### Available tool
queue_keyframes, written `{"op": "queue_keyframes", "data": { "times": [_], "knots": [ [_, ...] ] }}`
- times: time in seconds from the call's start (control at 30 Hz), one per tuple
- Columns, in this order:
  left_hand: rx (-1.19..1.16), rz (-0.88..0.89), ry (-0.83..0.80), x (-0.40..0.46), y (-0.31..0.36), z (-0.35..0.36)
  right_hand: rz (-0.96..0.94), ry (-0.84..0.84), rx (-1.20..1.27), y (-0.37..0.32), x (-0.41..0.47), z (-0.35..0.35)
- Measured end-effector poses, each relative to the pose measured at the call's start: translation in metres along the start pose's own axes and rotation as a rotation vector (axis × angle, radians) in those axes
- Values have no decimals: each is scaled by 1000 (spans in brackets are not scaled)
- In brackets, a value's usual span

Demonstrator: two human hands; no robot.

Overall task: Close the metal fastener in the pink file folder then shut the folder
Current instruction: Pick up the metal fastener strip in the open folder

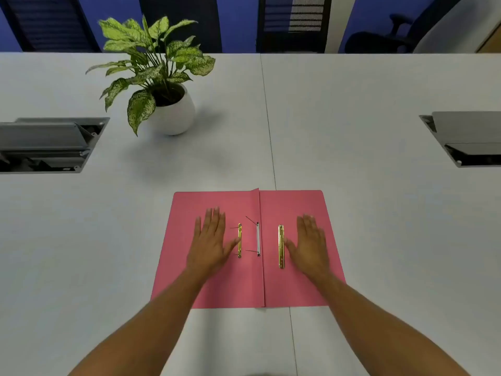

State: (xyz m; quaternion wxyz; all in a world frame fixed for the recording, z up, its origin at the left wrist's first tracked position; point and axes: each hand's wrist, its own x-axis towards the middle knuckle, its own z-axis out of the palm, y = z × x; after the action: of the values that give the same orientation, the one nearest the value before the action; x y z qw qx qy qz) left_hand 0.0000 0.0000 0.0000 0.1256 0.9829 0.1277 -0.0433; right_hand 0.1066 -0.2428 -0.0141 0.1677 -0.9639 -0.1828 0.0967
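head — single wide-angle view | looks forward and down from above near edge of white table [352, 118] | office chairs [294, 23] far — no second view

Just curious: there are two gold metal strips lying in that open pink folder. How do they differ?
The left gold metal strip looks thinner and shorter than the right gold metal strip. The left one lies on the left flap, by the left hand's thumb; the right one lies on the right flap, by the right hand. Both run parallel to the pink folder's crease.
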Motion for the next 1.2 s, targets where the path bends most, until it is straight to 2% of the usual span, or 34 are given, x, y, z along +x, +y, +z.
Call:
{"op": "queue_keyframes", "data": {
  "times": [0.17, 0.4, 0.93, 1.2],
  "knots": [
    [32, -19, -120, -14, 3, 31, 77, -40, 69, -3, -14, 18],
    [-16, -14, -197, -22, -4, 58, 63, -88, 119, -12, -24, 30],
    [-37, -52, -181, -30, -11, 85, 123, -27, 164, -13, -36, 41],
    [-31, -54, -178, -30, -12, 88, 94, -84, 153, -4, -38, 42]
  ]
}}
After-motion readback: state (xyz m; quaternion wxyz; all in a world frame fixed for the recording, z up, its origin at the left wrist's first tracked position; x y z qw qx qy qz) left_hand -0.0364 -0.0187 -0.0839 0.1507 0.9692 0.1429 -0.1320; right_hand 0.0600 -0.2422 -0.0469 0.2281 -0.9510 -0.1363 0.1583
